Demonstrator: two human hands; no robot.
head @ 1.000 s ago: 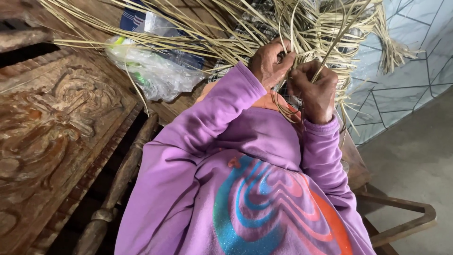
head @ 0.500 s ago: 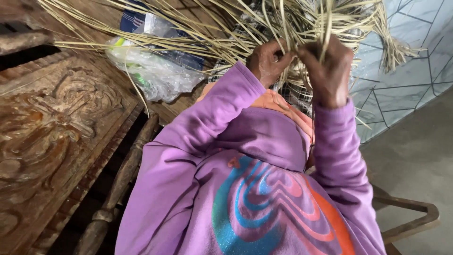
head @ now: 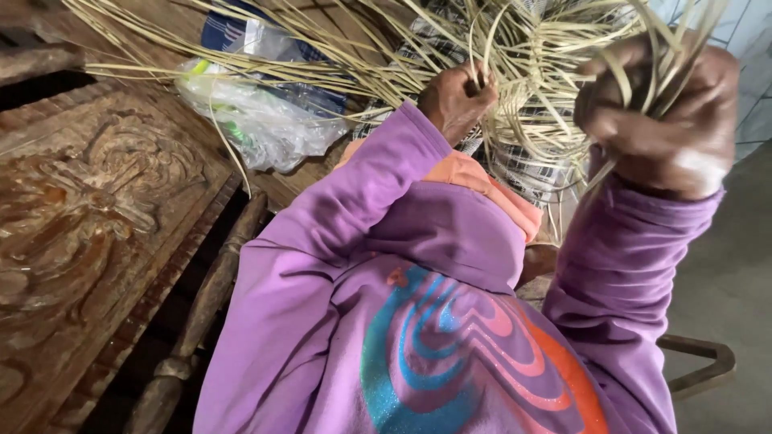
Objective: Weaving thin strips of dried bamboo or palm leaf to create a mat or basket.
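A half-woven piece of pale cane strips sits in front of me, its loose ends fanning out to the left and up. My left hand grips the woven part near its middle, fingers curled into the strips. My right hand is raised close to the camera, fist closed around a few long strips that run up out of the weave. Both arms are in purple sleeves, and a purple top with a swirl print fills the foreground.
A carved dark wooden panel lies at the left beside a turned wooden post. A clear plastic bag with coloured contents lies under the loose strips. A wooden chair frame shows at the lower right on a grey floor.
My right hand has pulled up and to the right, closer to the camera, drawing strips out with it. My left hand has stayed on the weave.
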